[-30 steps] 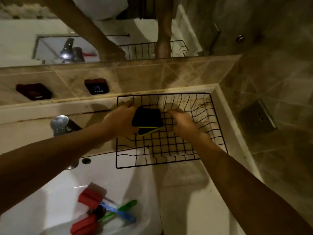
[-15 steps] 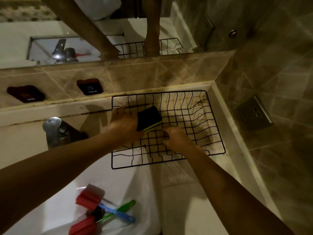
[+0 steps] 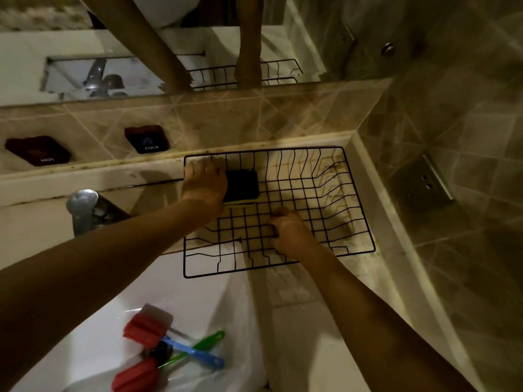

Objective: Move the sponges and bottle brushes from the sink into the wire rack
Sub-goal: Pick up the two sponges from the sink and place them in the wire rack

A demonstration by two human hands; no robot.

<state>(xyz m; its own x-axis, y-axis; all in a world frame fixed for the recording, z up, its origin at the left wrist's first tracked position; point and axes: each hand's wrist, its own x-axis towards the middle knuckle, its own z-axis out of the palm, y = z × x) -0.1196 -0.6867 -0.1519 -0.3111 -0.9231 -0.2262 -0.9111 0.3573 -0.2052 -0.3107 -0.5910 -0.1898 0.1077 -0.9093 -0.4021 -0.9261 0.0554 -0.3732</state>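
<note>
A black wire rack (image 3: 356, 199) stands on the counter in the corner, partly over the sink rim. My left hand (image 3: 205, 183) holds a dark sponge with a yellow underside (image 3: 243, 184) flat on the rack's far-left floor. My right hand (image 3: 288, 232) rests inside the rack near its front, fingers curled on the wires. In the white sink (image 3: 93, 349) lie two bottle brushes with red foam heads, one with a blue handle (image 3: 195, 353), one with a green handle (image 3: 208, 340), beside a white sponge (image 3: 160, 314).
A chrome tap (image 3: 82, 206) stands left of the rack. Hot and cold buttons (image 3: 147, 140) sit in the tiled back wall below a mirror. A tiled side wall with a metal socket plate (image 3: 421, 182) closes the right side.
My left hand has carried the dark sponge down and to the far left of the rack floor. My right hand let go of it and dropped toward the rack's front wires.
</note>
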